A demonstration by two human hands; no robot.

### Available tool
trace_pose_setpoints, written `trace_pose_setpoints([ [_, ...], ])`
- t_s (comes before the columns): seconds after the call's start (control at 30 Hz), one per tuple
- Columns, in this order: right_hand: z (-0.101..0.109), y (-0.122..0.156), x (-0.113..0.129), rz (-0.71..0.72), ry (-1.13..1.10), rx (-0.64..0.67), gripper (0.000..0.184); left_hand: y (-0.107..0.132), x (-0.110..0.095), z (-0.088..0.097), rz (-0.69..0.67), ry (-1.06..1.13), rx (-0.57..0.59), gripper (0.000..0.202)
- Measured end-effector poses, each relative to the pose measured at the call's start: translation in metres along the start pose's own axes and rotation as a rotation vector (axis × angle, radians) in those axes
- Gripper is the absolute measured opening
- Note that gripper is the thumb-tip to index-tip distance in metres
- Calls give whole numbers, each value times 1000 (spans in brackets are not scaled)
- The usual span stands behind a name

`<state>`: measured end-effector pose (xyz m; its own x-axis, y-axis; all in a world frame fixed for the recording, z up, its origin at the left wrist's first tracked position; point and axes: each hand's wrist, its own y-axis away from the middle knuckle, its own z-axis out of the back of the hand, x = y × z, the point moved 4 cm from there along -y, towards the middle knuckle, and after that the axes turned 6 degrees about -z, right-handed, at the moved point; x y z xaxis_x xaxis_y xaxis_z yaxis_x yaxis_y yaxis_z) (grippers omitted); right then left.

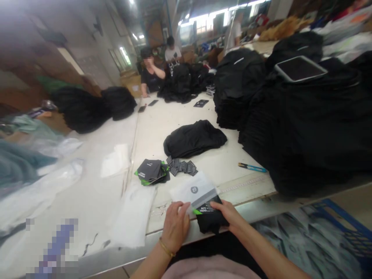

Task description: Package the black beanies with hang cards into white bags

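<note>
The plastic-sleeved packet (207, 211) sits between the left hand (175, 226) and right hand (228, 215), at the near edge of the work table (151, 135). Behind it lie a stack of tags (151, 171), further left, and a folded garment (192, 138). Garment piles (296, 128) occupy the table's right side, with a tablet (300, 68) on top.

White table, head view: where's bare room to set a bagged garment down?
Bare tabletop lies between the folded black garment, the blue-handled utility knife and the bagged garment. Crowded: the black garment stacks on the right.

Counted: hands (175, 228) 2 | held black garment pack (209, 217) 1 | tag piles (150, 171) 2 | utility knife (252, 167) 1 | tablet (300, 69) 1 | seated co-workers (152, 71) 2
</note>
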<state>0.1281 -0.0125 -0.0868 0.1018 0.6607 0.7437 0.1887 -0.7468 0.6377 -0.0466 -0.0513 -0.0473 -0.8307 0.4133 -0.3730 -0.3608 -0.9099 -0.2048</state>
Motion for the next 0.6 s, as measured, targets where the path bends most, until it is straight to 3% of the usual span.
trace_pose_setpoints([
  [0.1, -6, 0, -13, 75, -148, -213, 33, 8, -5, -15, 134, 9, 40, 31],
  [0.17, -17, 0, -17, 118, -274, -335, 41, 9, -24, -27, 115, 96, 78, 32],
  [0.23, -28, 2, -18, 120, -373, -355, 44, 10, -47, -31, 103, 211, 58, 32],
  [0.3, -36, 6, -15, 95, -431, -230, 43, 11, -63, -26, 95, 339, 49, 31],
  [0.37, -40, 14, -10, 48, -459, 35, 44, 11, -70, -13, 38, 417, 76, 28],
  [0.47, -40, 32, -7, -42, -334, 391, 49, 5, -55, 10, -40, 319, 22, 30],
  [0.53, -34, 37, -7, 24, -112, 416, 47, -1, -38, 13, -70, 174, -1, 38],
  [0.6, -27, 34, -5, 147, 138, 374, 42, -5, -25, 0, -110, 70, 90, 48],
])
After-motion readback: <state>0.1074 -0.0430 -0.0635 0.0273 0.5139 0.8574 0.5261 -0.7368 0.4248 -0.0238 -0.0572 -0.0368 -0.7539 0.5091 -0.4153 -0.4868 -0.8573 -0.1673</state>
